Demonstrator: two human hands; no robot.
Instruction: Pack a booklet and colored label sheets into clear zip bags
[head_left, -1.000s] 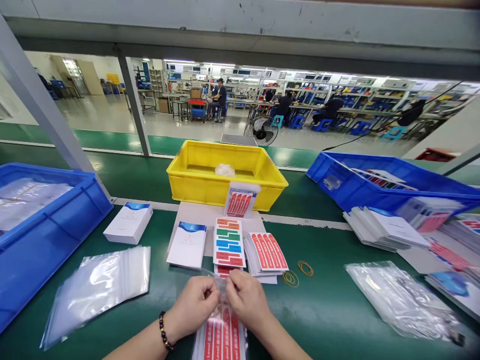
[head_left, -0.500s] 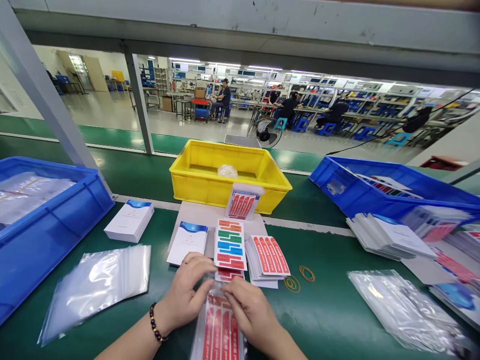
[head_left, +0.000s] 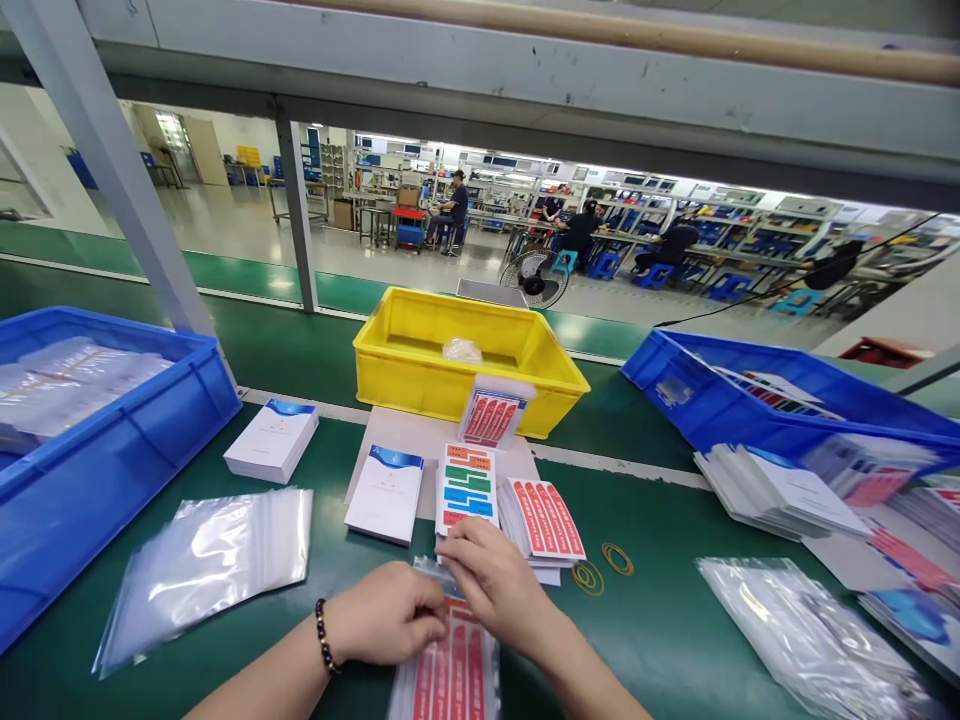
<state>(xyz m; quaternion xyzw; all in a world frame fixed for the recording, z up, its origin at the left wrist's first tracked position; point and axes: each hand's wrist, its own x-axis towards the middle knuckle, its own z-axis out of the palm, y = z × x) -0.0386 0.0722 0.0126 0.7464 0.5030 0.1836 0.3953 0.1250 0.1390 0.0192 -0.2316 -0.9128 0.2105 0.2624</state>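
A clear zip-top plastic bag (head_left: 403, 690) with red-and-white sticker sheets (head_left: 466, 665) inside lies in front of me. My left hand (head_left: 394, 612) is closed at the bag's upper left part, thumb and fingers pinched on the plastic. Above the bag's mouth, my right hand (head_left: 499, 580) has its fingers drawn together; what lies under the fingertips is hidden. They are at the lower edge of a multicoloured sticker sheet (head_left: 466, 480). To its left sits a stack of white booklets (head_left: 384, 495) with blue tops. A pile of red-striped sticker sheets (head_left: 547, 518) is on the right.
Flat empty bags (head_left: 217, 570) lie left, beside a blue bin (head_left: 112, 430) and another booklet stack (head_left: 274, 440). A yellow bin (head_left: 465, 375) stands behind; a blue bin (head_left: 750, 390), booklets (head_left: 772, 490) and filled bags (head_left: 802, 620) are right. Rubber bands (head_left: 617, 558) lie near the sheets.
My left hand has moved down and closed onto the bag's side. My right hand has shifted up to the lower edge of the multicoloured sheet. The whole view has tilted slightly.
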